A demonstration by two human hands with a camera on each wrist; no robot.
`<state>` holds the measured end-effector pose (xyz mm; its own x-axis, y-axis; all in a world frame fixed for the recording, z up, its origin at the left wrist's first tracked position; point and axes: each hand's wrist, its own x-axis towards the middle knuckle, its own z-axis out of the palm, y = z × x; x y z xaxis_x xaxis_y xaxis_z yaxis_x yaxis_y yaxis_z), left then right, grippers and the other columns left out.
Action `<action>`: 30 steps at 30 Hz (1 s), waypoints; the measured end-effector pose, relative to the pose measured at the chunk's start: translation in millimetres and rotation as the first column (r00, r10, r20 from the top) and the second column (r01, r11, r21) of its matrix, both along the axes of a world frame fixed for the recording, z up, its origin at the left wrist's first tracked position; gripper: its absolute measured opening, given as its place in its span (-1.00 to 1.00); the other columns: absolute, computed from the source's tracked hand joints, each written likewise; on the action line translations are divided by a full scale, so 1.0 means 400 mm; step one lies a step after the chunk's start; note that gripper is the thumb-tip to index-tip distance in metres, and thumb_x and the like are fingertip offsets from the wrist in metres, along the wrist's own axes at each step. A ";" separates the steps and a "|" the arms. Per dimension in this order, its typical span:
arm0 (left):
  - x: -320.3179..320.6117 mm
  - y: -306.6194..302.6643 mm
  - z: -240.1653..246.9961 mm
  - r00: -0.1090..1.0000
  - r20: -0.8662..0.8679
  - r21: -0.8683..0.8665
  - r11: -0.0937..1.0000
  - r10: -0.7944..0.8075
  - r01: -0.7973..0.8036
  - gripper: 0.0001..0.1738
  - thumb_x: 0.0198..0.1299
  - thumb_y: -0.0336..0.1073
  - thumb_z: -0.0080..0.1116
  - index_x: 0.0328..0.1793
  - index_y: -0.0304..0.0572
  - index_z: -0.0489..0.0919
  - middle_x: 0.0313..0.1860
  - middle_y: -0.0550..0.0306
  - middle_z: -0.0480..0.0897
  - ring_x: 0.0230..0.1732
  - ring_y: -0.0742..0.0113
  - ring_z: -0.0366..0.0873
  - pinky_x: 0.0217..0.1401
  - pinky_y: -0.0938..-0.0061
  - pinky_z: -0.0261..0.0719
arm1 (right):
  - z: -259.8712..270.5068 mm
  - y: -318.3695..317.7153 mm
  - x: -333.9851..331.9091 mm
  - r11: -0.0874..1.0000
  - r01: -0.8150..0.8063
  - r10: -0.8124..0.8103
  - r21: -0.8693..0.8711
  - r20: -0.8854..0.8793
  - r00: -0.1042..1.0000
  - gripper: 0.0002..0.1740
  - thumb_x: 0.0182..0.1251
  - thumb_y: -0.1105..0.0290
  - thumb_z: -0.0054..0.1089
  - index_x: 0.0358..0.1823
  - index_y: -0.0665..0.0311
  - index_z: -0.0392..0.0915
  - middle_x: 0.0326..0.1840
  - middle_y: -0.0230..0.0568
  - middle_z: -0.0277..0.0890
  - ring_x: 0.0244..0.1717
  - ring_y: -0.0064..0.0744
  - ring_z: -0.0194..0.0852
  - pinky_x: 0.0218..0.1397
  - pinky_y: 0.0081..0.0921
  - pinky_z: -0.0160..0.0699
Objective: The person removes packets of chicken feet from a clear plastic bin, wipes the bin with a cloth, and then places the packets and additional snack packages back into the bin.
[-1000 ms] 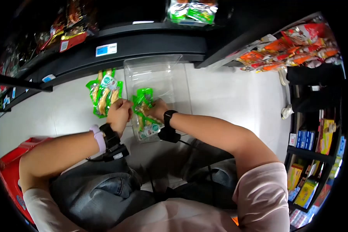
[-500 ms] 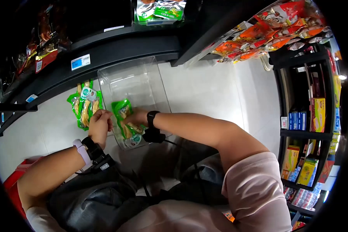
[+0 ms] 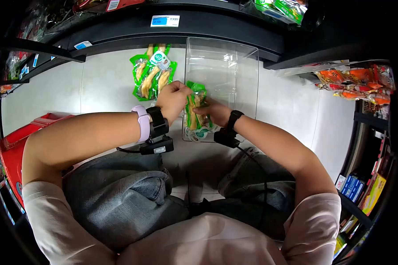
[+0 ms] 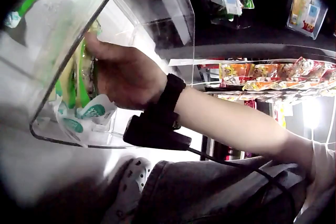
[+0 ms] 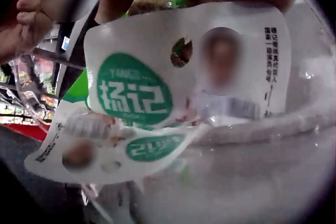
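A clear plastic bin (image 3: 245, 59) sits on the floor with green snack packets (image 3: 191, 115) at its left end. My right hand (image 3: 217, 113) reaches inside and grips them, its thumb along the near face in the left wrist view. Their white labels (image 5: 135, 90) fill much of the right wrist view, below my fingers. Beside the bin's left wall, my left hand (image 3: 172, 100) has loosely curled fingers close to the packets' upper end; no object shows in it. More green packets (image 3: 151, 81) lie on the floor to the left.
A dark shelf edge with a price tag (image 3: 165, 20) runs behind the bin. A red basket (image 3: 14, 152) stands at left. Orange and red snack bags (image 3: 356, 84) hang at right, above boxes on a shelf (image 3: 362, 212). The person's bent legs (image 3: 119, 194) are near the bin.
The head view has shifted, so the bin and hands appear farther right and higher. My left hand is now nearer the packets in the bin; my right hand stays at them.
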<state>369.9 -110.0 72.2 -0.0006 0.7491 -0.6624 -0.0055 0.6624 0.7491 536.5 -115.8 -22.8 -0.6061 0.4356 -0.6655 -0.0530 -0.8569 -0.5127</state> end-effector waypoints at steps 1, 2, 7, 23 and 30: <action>-0.001 0.000 -0.001 1.000 -0.014 -0.009 1.000 -0.005 0.005 -0.91 0.11 -0.34 0.02 -0.38 -0.19 0.42 -0.69 0.29 0.33 -0.69 0.51 0.23 -0.62 0.60 0.16 | 0.017 -0.005 -0.006 0.998 0.034 -0.033 0.052 -0.009 0.999 -0.42 0.05 0.40 0.31 0.12 0.22 0.30 -0.01 -0.36 0.39 0.03 -0.46 0.28 0.09 -0.48 0.22; -0.002 0.000 -0.004 1.000 -0.016 -0.014 1.000 -0.006 0.006 -0.91 0.11 -0.34 0.02 -0.38 -0.19 0.42 -0.69 0.29 0.33 -0.69 0.51 0.23 -0.62 0.60 0.16 | 0.020 -0.009 -0.009 0.998 0.035 -0.034 0.046 -0.012 0.999 -0.42 0.05 0.40 0.31 0.12 0.22 0.30 -0.01 -0.36 0.39 0.03 -0.46 0.28 0.09 -0.48 0.22; -0.007 0.000 -0.027 0.998 -0.050 0.053 0.998 -0.035 0.038 -0.91 0.11 -0.35 0.00 -0.39 -0.19 0.41 -0.71 0.29 0.31 -0.71 0.52 0.19 -0.64 0.60 0.14 | 0.020 -0.020 -0.008 0.997 0.041 -0.040 0.062 -0.014 0.999 -0.45 0.04 0.42 0.32 0.08 0.23 0.31 -0.05 -0.38 0.40 -0.03 -0.48 0.31 0.05 -0.47 0.26; -0.013 0.002 -0.001 0.998 0.014 0.010 0.998 -0.069 0.069 -0.90 0.12 -0.32 0.02 -0.36 -0.17 0.41 -0.66 0.31 0.33 -0.67 0.53 0.24 -0.59 0.62 0.20 | -0.011 -0.015 -0.022 0.981 -0.033 0.033 0.189 0.003 0.999 -0.34 -0.02 0.40 0.36 0.14 0.20 0.23 0.01 -0.35 0.36 0.03 -0.45 0.33 0.11 -0.42 0.26; -0.024 -0.016 0.111 0.881 0.041 0.380 0.823 -0.472 0.423 -0.84 0.11 -0.43 0.04 -0.17 -0.21 0.41 -0.39 0.24 0.43 -0.37 0.53 0.38 -0.29 0.69 0.34 | -0.083 -0.010 -0.024 0.994 -0.042 0.048 0.104 -0.057 0.997 -0.50 -0.11 0.36 0.41 -0.08 0.19 0.43 -0.20 -0.36 0.46 -0.16 -0.46 0.40 -0.09 -0.41 0.37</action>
